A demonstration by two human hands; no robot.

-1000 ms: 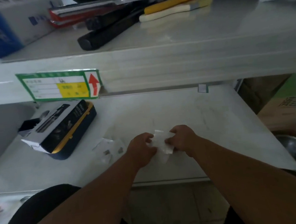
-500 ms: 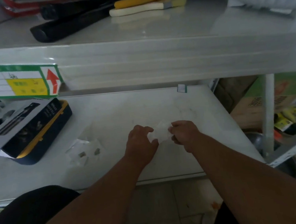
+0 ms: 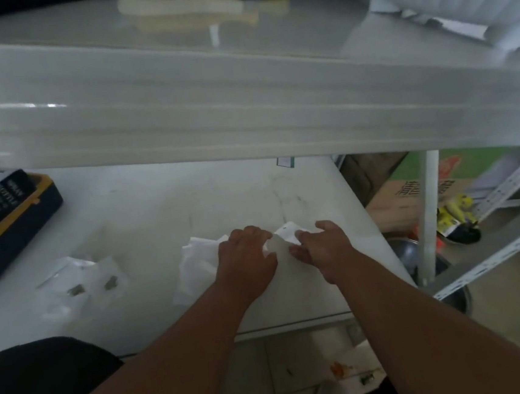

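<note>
- Upper shelf (image 3: 244, 109) sits above the lower shelf (image 3: 189, 197).
- Box (image 3: 6, 218): far left on the lower shelf.
- Small bags (image 3: 82, 277): between the box and the paper sheet (image 3: 195, 263).
- Packet (image 3: 283, 237): right of the sheet, between left hand (image 3: 245, 258) and right hand (image 3: 324, 248).

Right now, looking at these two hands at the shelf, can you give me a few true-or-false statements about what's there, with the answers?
1. The left hand and the right hand both pinch a small white packet between them. True.
2. The dark blue box lies to the right of the hands. False: it lies far to their left, at the edge of the view.
3. Clear bags with small dark pieces inside lie on the shelf to the left of the hands. True.
4. The hands work on the upper shelf. False: they are over the lower shelf, beneath the upper one.
</note>
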